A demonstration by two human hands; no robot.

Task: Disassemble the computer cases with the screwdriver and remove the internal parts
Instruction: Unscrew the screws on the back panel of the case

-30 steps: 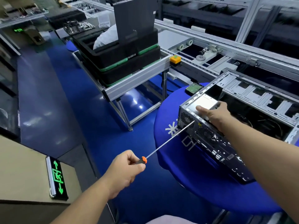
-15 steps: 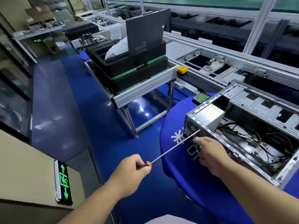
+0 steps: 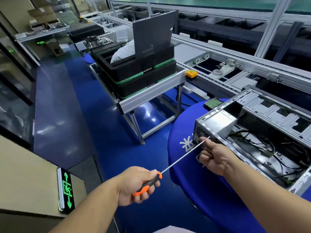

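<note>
An open computer case (image 3: pixel 252 105) lies on its side on a round table with a blue cloth (image 3: pixel 190 185). A silver power supply (image 3: pixel 220 122) sits in its near corner, with loose cables beside it. My left hand (image 3: pixel 134 184) grips the orange and black handle of a long screwdriver (image 3: pixel 181 158). The shaft points up and right, and its tip meets the case's rear panel just below the power supply. My right hand (image 3: pixel 215 157) is at the rear panel with curled fingers, pinching the shaft near its tip.
A hard drive (image 3: pixel 212 103) lies on the table behind the case. Stacked black trays (image 3: pixel 143 76) fill an aluminium stand to the left, with an orange button (image 3: pixel 191 73) at its corner. A conveyor frame (image 3: pixel 218 52) runs behind. Shiny blue floor lies below.
My right hand left the top of the power supply and came down to the rear panel by the screwdriver tip. The left hand kept its hold on the handle.
</note>
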